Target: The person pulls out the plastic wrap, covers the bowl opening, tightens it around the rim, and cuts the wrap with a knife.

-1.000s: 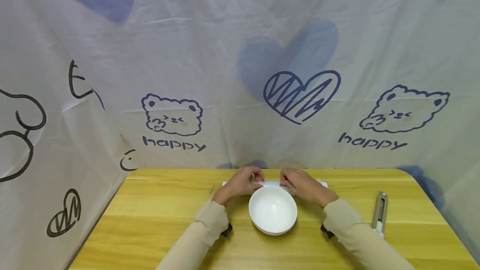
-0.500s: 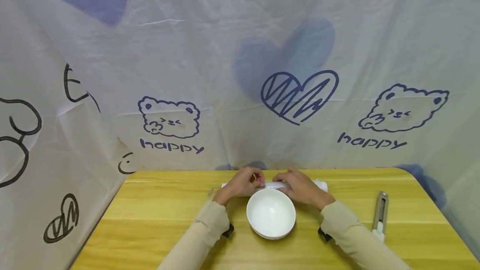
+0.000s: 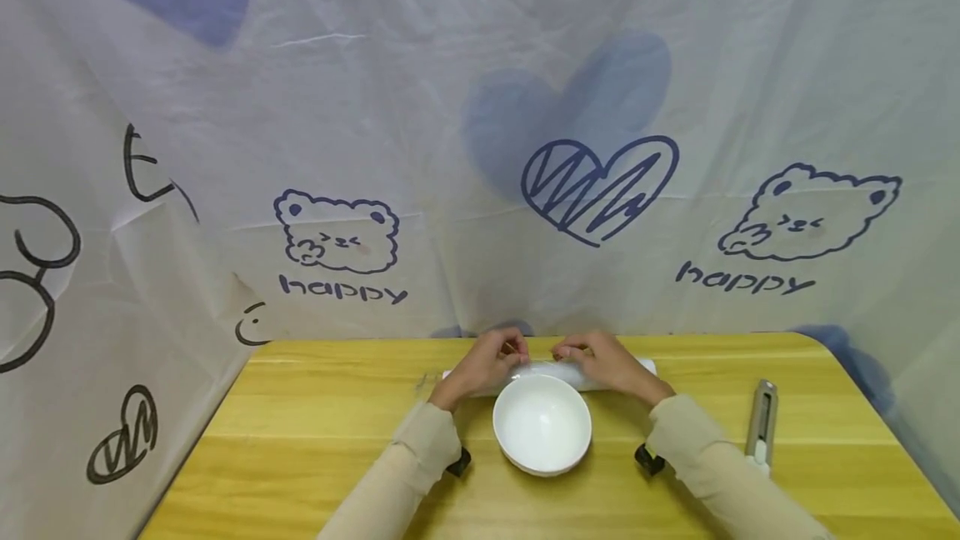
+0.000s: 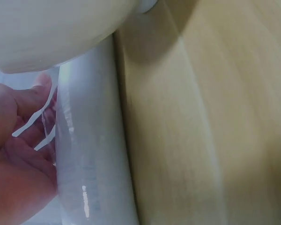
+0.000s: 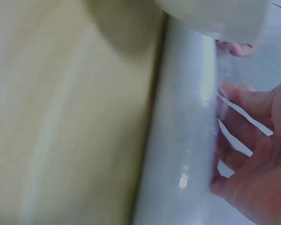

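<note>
A white bowl (image 3: 542, 425) stands on the wooden table, with a roll of cling film (image 3: 637, 367) lying crosswise just behind it. My left hand (image 3: 480, 367) is over the roll's left part, thumb and fingertips pinching the loose film edge. On the other side my right hand (image 3: 609, 365) pinches the film too, thumb against curled fingers. Clear film shows among the fingers of the left hand (image 4: 18, 154) in the left wrist view. In the right wrist view the roll (image 5: 178, 140) runs beside the right hand (image 5: 257, 145), and its exact hold on the film is partly hidden.
A grey and white utility knife (image 3: 762, 423) lies on the right side of the wooden table (image 3: 300, 457). Small black wrist cameras (image 3: 649, 459) sit under both sleeves. A printed white cloth (image 3: 465, 148) hangs right behind the table's far edge.
The right hand's fingers, spread over the roll half a second ago, have lifted slightly and come together at the film. The left hand keeps its pinch, nearly in place.
</note>
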Demonstrator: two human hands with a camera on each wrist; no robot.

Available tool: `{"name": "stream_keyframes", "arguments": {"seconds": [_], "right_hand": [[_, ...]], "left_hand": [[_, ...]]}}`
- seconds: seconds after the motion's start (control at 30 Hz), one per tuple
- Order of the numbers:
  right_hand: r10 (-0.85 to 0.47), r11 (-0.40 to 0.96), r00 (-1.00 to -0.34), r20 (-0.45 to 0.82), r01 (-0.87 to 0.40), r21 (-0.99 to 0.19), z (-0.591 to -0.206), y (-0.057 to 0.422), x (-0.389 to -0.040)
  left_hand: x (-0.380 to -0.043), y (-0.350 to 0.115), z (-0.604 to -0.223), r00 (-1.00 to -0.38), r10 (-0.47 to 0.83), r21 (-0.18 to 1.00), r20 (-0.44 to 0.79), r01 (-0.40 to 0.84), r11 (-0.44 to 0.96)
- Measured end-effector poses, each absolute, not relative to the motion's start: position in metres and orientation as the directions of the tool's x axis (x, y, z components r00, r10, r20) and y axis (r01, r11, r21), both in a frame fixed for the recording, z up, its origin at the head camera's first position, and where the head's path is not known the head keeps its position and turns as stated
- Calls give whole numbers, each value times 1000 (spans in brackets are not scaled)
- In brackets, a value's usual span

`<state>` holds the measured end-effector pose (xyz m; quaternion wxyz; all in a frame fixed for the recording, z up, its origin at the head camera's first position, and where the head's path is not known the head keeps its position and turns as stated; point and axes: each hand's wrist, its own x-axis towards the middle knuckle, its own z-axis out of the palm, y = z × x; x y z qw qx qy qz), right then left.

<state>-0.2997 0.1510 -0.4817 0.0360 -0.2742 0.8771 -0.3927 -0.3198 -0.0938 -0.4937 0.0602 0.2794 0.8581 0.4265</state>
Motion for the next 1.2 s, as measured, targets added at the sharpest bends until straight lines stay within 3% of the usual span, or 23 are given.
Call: {"name": "stream_keyframes", "arguments": {"seconds": [0.27,0.57,1.0,1.2], "right_hand": [[-479,660,-870,120,-447,-604,-471,158,-295],[-463,666,-829,312,-558,-494,-484,162,-296],[-427,628,-821,380,-571,-529,-477,162,-291],[-439,682,-814,381,-578,-448,-463,161,-291]], "left_hand": [[-318,-96,-491,-856,477,760,199,442,476],[-312,-110,-480,-825,548,692,136,475,543],[-314,-121,-462,-823,518,675,232,520,524],[-318,-125,-445,-810,529,683,251,536,497]]}}
